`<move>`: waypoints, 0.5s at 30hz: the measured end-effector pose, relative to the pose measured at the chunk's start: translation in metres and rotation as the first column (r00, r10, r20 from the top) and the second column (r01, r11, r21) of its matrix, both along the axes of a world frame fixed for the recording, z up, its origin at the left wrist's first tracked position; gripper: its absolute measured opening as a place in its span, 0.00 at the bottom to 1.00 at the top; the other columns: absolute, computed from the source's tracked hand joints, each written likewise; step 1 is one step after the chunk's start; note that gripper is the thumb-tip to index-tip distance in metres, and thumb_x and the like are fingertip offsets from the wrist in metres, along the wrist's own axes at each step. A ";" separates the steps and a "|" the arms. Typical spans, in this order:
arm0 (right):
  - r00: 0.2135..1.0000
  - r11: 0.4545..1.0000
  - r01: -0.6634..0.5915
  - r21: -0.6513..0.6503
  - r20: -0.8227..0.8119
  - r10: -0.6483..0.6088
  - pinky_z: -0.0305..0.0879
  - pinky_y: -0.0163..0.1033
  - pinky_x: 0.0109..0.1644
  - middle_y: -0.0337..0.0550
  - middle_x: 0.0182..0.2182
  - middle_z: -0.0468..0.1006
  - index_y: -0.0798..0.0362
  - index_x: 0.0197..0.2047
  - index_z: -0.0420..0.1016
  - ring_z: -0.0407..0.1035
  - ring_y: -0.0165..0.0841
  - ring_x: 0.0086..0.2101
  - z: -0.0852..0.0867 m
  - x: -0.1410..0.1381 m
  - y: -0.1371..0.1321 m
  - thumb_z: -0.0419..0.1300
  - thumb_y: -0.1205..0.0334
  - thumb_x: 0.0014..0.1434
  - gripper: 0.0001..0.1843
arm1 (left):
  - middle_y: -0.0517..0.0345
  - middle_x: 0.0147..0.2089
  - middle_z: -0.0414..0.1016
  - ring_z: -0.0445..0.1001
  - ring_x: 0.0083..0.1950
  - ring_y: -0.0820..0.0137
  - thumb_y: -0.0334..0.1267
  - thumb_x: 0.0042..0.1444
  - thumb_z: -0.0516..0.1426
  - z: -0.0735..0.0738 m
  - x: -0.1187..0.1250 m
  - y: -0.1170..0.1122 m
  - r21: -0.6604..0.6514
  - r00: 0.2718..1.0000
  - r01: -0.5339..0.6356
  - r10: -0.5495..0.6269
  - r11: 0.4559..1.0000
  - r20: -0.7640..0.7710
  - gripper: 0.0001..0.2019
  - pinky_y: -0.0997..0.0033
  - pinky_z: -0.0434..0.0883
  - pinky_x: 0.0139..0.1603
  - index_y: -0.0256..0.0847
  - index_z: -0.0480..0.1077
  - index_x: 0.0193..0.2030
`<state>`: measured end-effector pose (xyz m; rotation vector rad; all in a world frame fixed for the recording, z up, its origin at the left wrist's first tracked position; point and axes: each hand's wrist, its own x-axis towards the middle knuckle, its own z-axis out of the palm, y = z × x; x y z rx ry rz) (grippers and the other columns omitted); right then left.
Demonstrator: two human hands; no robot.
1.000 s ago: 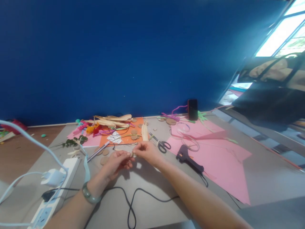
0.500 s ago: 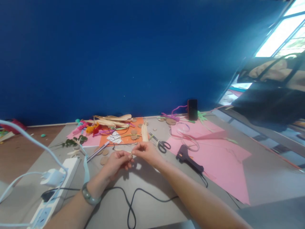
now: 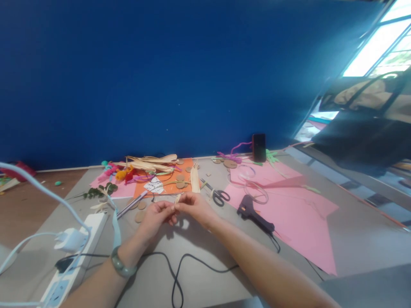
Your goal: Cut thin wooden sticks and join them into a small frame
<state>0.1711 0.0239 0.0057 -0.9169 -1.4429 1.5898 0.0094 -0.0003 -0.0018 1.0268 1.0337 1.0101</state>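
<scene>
My left hand (image 3: 159, 216), with a green bangle (image 3: 122, 264) on its wrist, is closed in a pinch. Its fingertips meet those of my right hand (image 3: 196, 209), which is pinched as well. Between them they hold a small pale tan strip (image 3: 177, 198), mostly covered by the fingers; its exact kind does not show. Just beyond the hands, an orange sheet (image 3: 141, 188) carries tan discs (image 3: 180, 185) and dried pale strips (image 3: 150, 163). Right of my right hand lie black-handled scissors (image 3: 221, 197) and a black glue gun (image 3: 256, 214).
On the left stands a white power strip (image 3: 91, 231) with plugs in it. A black cable (image 3: 160, 253) loops across the table (image 3: 208, 286) in front of me. Pink paper (image 3: 298, 231) covers the right side, and a phone (image 3: 258, 147) leans against the blue wall (image 3: 199, 77).
My fingers have drawn closer together. My right fingers have shifted slightly left over the left fingertips, and the pale strip now shows above them.
</scene>
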 end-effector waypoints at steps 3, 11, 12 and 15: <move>1.000 0.999 0.025 0.019 0.006 -0.026 0.63 0.35 0.35 0.37 0.23 0.74 0.56 0.27 0.72 0.68 0.28 0.26 -0.003 -0.001 0.001 0.65 0.57 0.48 0.10 | 0.58 0.22 0.74 0.70 0.22 0.75 0.44 0.46 0.64 -0.003 0.000 0.000 0.030 1.000 0.008 -0.007 1.000 -0.010 0.13 0.76 0.67 0.24 0.35 0.73 0.28; 0.994 0.994 0.112 -0.016 0.000 -0.112 0.61 0.34 0.34 0.37 0.22 0.74 0.55 0.23 0.69 0.67 0.29 0.26 -0.005 -0.004 0.000 0.66 0.57 0.46 0.12 | 0.59 0.20 0.74 0.70 0.21 0.74 0.42 0.42 0.66 -0.001 0.003 -0.002 0.007 0.997 -0.035 0.036 0.999 -0.073 0.12 0.76 0.66 0.22 0.34 0.73 0.28; 0.993 0.993 0.115 -0.020 -0.002 -0.115 0.61 0.34 0.34 0.37 0.22 0.74 0.55 0.22 0.68 0.67 0.29 0.26 -0.005 -0.004 0.000 0.66 0.57 0.45 0.13 | 0.59 0.19 0.73 0.69 0.20 0.74 0.42 0.42 0.66 0.000 0.003 -0.003 0.012 0.995 -0.046 0.046 0.999 -0.086 0.12 0.76 0.66 0.22 0.34 0.73 0.28; 0.993 0.992 0.122 -0.024 -0.002 -0.122 0.61 0.34 0.34 0.37 0.22 0.74 0.54 0.22 0.67 0.67 0.29 0.26 -0.004 -0.004 -0.002 0.66 0.57 0.46 0.13 | 0.59 0.19 0.73 0.69 0.20 0.74 0.43 0.44 0.65 0.001 0.003 -0.004 0.039 0.993 -0.058 0.061 0.998 -0.097 0.12 0.77 0.65 0.21 0.35 0.73 0.27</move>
